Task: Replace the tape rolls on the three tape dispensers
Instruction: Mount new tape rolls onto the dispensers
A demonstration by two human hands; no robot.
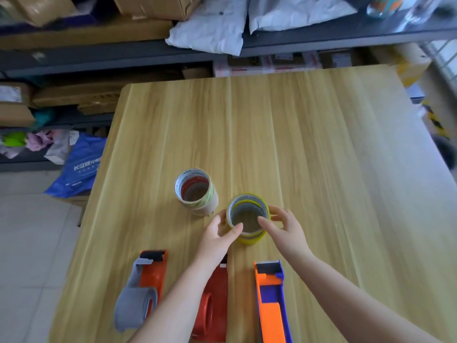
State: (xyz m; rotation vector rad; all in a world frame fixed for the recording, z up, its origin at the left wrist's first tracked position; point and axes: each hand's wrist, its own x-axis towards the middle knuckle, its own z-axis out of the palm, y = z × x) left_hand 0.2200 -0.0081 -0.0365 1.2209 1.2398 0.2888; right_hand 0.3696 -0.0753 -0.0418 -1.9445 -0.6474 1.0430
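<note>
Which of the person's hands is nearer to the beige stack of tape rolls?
Left. The left hand grips the yellow stack on the side facing the beige stack; the right hand holds the yellow stack's far side.

Table: a light wood-grain top [309,134], its far left corner rounded.
Far half: bare wood.
Middle, left stack: a stack of tape rolls [197,194] stood upright on the wood, pale on the outside with red showing inside the cores.
Middle, right stack: a yellow stack of tape rolls [249,219] stood just beside the first, nearer the front edge.
Front edge, left: an orange and grey dispenser [143,288].
Front edge, centre: a red dispenser [215,303], partly hidden by a forearm.
Front edge, right: an orange and purple dispenser [270,300].
</note>
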